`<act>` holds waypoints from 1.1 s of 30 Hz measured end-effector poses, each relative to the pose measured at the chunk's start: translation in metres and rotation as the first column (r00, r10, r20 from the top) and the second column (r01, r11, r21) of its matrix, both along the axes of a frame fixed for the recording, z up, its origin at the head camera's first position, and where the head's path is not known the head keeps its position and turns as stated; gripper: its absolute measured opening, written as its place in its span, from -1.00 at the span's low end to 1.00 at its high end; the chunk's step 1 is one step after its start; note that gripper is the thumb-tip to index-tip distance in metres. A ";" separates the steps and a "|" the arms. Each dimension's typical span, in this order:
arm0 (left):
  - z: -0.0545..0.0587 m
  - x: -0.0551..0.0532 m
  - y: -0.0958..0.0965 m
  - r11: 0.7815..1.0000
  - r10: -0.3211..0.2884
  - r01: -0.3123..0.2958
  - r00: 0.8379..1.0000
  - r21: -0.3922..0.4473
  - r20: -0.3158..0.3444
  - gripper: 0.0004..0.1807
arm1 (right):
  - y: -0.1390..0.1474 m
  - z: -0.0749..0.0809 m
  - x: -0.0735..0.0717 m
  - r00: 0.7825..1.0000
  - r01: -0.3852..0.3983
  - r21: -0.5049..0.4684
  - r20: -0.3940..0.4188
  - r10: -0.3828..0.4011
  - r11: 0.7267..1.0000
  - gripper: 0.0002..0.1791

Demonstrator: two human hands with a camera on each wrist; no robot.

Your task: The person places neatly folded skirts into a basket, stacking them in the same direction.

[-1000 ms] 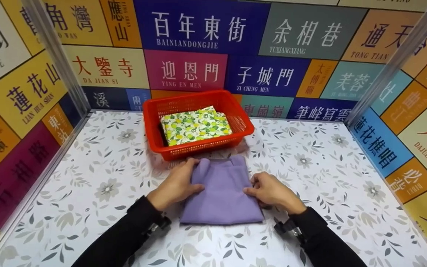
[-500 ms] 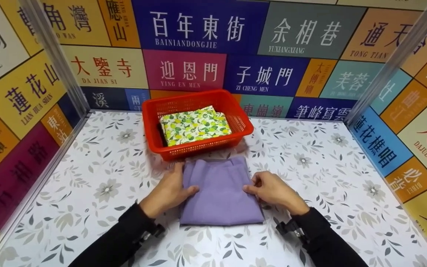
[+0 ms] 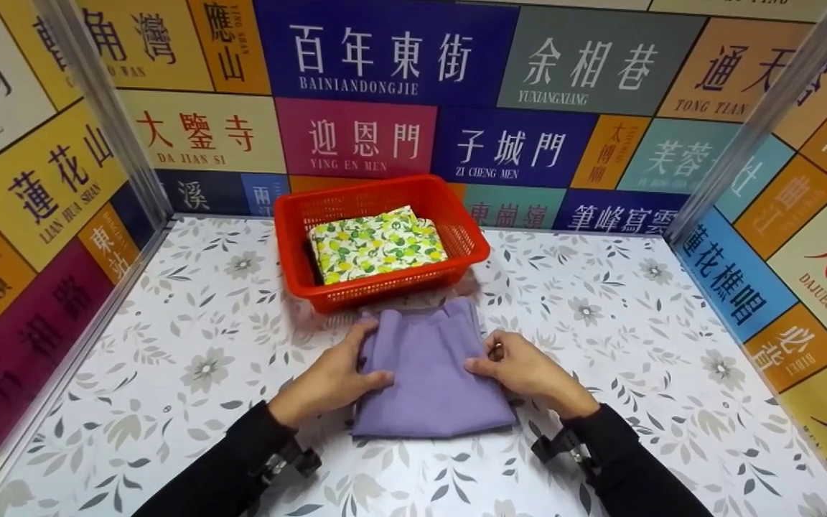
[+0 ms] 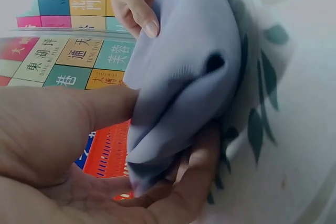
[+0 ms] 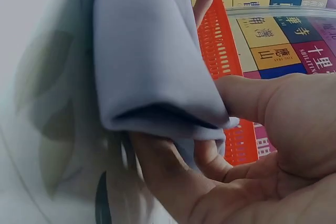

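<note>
A folded purple cloth (image 3: 435,388) lies on the table before me, its far end raised in soft ridges. My left hand (image 3: 329,379) holds its left side, thumb on top. In the left wrist view, the left hand (image 4: 47,145) has its fingers under the layered edge of the cloth (image 4: 184,61). On the opposite side my right hand (image 3: 534,375) pinches the edge between thumb and fingers. The right wrist view shows the right hand (image 5: 294,145) with fingers beneath the cloth (image 5: 142,40), which forms an open fold there.
Just beyond the cloth stands a red plastic basket (image 3: 399,283). A folded fabric with a lemon print (image 3: 377,245) lies in it. The table's covering (image 3: 205,424) is white with grey leaves. Panels with printed characters (image 3: 363,136) wall in the back and sides.
My left hand slid left along the cloth's side, then came back in. The cloth's far part has bulged upward and its near edge has shifted slightly right. The right hand stays nearly in place.
</note>
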State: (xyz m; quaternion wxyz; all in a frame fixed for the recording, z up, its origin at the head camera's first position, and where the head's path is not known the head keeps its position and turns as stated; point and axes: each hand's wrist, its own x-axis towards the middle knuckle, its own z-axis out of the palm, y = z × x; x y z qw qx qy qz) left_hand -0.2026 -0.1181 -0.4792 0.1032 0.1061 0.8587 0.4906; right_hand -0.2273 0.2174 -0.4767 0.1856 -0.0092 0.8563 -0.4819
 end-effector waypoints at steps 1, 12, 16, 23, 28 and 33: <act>0.000 0.000 0.000 1.000 -0.004 0.004 1.000 0.029 0.018 0.02 | 0.000 0.000 0.001 1.000 0.001 -0.013 0.012 -0.001 1.000 -0.60; -0.002 0.000 0.004 0.987 -0.009 -0.003 0.997 0.163 0.072 -0.03 | -0.003 -0.002 0.003 0.994 -0.106 -0.080 -0.004 0.106 0.991 -0.46; -0.003 0.001 0.006 0.988 -0.004 -0.004 0.999 0.153 0.048 -0.02 | -0.003 -0.002 0.003 0.983 -0.172 -0.060 -0.070 0.168 0.983 -0.21; -0.003 0.000 0.006 0.992 0.011 -0.017 0.999 0.129 0.052 0.05 | -0.002 -0.002 0.003 0.965 -0.196 0.026 -0.172 0.197 0.980 0.16; -0.003 -0.001 0.005 0.992 -0.034 0.027 0.998 0.125 0.049 0.08 | 0.000 -0.002 0.003 0.929 -0.241 0.131 -0.258 0.267 0.962 0.15; -0.005 -0.002 0.002 0.993 -0.085 0.081 0.996 0.091 0.042 -0.08 | 0.002 -0.004 0.001 0.905 -0.287 0.172 -0.274 0.326 0.942 -0.11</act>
